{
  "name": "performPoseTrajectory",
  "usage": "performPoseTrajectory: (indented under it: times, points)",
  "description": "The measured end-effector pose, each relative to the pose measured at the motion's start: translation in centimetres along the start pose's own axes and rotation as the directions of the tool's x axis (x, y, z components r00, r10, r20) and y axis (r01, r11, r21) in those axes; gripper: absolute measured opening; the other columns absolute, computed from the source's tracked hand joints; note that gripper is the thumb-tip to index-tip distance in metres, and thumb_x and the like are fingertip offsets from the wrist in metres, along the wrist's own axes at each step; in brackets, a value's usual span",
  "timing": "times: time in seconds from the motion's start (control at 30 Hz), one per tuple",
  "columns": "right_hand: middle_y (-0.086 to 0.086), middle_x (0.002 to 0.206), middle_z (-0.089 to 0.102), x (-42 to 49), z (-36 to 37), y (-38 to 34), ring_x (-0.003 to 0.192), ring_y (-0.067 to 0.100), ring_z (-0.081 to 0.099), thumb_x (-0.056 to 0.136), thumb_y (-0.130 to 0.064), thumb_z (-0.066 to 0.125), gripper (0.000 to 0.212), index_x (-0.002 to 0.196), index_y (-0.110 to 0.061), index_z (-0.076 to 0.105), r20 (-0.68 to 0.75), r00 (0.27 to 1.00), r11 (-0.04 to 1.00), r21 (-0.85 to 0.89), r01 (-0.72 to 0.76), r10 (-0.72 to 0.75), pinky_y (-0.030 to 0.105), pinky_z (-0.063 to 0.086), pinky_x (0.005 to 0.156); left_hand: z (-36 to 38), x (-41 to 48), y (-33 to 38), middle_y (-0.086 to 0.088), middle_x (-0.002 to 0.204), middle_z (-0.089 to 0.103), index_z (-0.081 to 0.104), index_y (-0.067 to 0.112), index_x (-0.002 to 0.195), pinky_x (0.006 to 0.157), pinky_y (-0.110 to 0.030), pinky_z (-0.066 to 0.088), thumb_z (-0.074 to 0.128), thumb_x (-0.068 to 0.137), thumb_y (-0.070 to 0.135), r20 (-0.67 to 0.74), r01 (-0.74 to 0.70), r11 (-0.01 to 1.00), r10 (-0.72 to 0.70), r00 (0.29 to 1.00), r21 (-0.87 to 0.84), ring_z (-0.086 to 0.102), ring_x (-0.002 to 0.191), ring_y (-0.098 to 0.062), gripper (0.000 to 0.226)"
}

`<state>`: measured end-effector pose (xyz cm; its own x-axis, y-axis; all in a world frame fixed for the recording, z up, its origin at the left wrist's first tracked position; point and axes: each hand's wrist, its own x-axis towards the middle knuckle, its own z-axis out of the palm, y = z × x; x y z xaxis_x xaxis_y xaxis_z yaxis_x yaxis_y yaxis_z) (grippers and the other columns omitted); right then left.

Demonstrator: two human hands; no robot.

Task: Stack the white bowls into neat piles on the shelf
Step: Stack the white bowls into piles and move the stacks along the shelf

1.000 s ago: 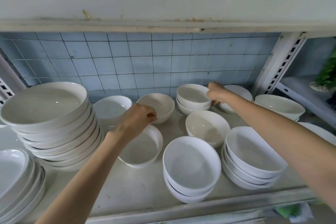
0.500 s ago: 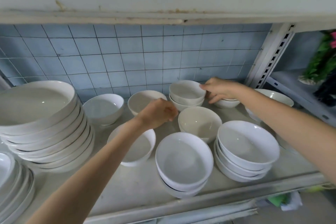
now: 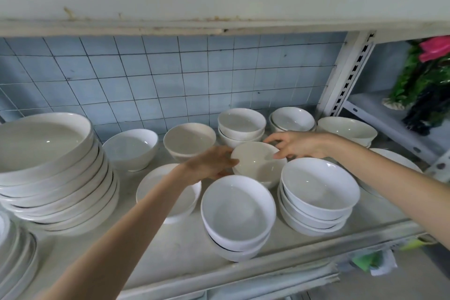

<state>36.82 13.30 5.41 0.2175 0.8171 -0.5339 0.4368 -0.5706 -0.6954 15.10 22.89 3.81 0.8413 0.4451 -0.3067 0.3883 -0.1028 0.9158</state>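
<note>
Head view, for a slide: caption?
Left hand holds a loose bowl, right hand beside it, among stacked bowls on the shelf.

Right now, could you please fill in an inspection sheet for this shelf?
Surface: white shelf, worn and dull.
Job's things: middle bowl, single; front pile of two; right pile of three; tall pile at left.
Clutter: green and white items below the shelf, blurred.
Hands: left hand holds the middle bowl's left rim; right hand, fingers spread, touches its right rim.
Cables: nothing seen.
Surroundings: blue tiled wall; pink flowers at right.
</note>
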Motion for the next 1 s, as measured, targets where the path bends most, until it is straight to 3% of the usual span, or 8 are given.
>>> performPoseTrajectory:
  times: [0.13,0.23,0.33,0.47,0.6,0.73,0.9,1.0]
  points:
    - [0.017,0.108,0.058,0.0,-0.1,0.4,0.053,0.009,0.050,0.090,0.002,0.054,0.040,0.124,-0.018,0.049,-0.009,1.000,0.999,0.043,-0.009,0.009,0.019,0.043,0.049,0.2,-0.2,-0.1,-0.001,0.091,0.063,0.057,0.018,0.099,0.060,-0.018,0.053,0.046,0.095,-0.001,0.077,-0.030,0.991,0.041,0.996,-0.130,0.065,0.064,-0.004,0.022]
    - [0.017,0.125,0.058,0.1,0.1,0.6,0.079,0.018,0.060,0.089,0.010,0.050,0.038,0.113,-0.019,0.053,-0.013,1.000,0.998,0.065,-0.015,0.016,0.021,0.048,0.060,0.3,-0.4,0.0,-0.003,0.090,0.063,0.057,0.014,0.098,0.063,-0.019,0.054,0.044,0.094,-0.007,0.113,-0.016,0.979,0.040,0.993,-0.203,0.067,0.065,-0.006,0.026]
    - [0.023,0.129,0.055,0.1,0.2,0.4,0.090,0.025,0.051,0.087,0.014,0.047,0.041,0.102,-0.023,0.056,-0.028,1.000,0.997,0.082,-0.004,0.006,0.026,0.044,0.062,0.4,-0.6,0.3,-0.005,0.087,0.065,0.058,0.012,0.095,0.059,-0.020,0.054,0.042,0.091,-0.012,0.105,-0.008,0.974,0.032,0.994,-0.226,0.067,0.062,-0.008,0.029]
    - [0.021,0.125,0.056,-0.3,0.2,0.0,0.091,0.027,0.045,0.087,0.016,0.045,0.045,0.118,-0.016,0.053,-0.065,0.997,0.986,0.163,0.045,-0.035,0.033,0.043,0.067,0.5,-0.7,0.6,-0.006,0.084,0.064,0.055,0.012,0.094,0.053,-0.021,0.053,0.042,0.087,-0.019,-0.010,-0.044,0.958,0.043,0.999,-0.283,0.064,0.055,-0.010,0.034]
    - [0.015,0.116,0.060,-1.3,0.4,-0.7,0.088,0.026,0.056,0.088,0.017,0.043,0.048,0.126,-0.013,0.047,-0.103,0.990,0.972,0.205,0.113,-0.093,0.033,0.055,0.065,0.1,-0.8,0.3,-0.008,0.097,0.064,0.051,0.008,0.118,0.066,-0.029,0.057,0.048,0.087,-0.015,-0.101,-0.059,0.952,0.030,0.994,-0.301,0.063,0.075,-0.026,0.039]
    - [0.008,0.114,0.062,-2.2,0.4,-1.7,0.092,0.024,0.060,0.089,0.014,0.045,0.047,0.126,-0.014,0.048,-0.132,0.975,0.948,0.240,0.209,-0.181,0.038,0.058,0.069,-0.3,-1.7,0.8,-0.010,0.099,0.064,0.052,0.013,0.116,0.068,-0.035,0.060,0.049,0.088,-0.013,-0.181,-0.114,0.928,0.051,0.982,-0.356,0.069,0.070,-0.025,0.039]
    - [-0.002,0.111,0.064,-3.1,0.7,-3.7,0.081,0.010,0.062,0.090,0.010,0.047,0.044,0.124,-0.017,0.049,-0.164,0.937,0.894,0.287,0.344,-0.308,0.025,0.055,0.058,-2.0,-2.9,1.3,-0.015,0.101,0.065,0.053,0.009,0.122,0.061,-0.033,0.060,0.052,0.087,-0.010,-0.336,-0.221,0.887,0.081,0.938,-0.404,0.070,0.071,-0.023,0.040]
    - [-0.006,0.119,0.062,-3.2,1.3,-5.1,0.089,0.008,0.065,0.090,0.003,0.055,0.043,0.124,-0.022,0.049,-0.132,0.906,0.858,0.292,0.422,-0.401,0.022,0.055,0.064,-3.3,-3.7,1.7,-0.011,0.088,0.067,0.055,0.011,0.116,0.058,-0.032,0.060,0.052,0.087,-0.011,-0.407,-0.280,0.877,0.108,0.907,-0.391,0.071,0.063,-0.020,0.036]
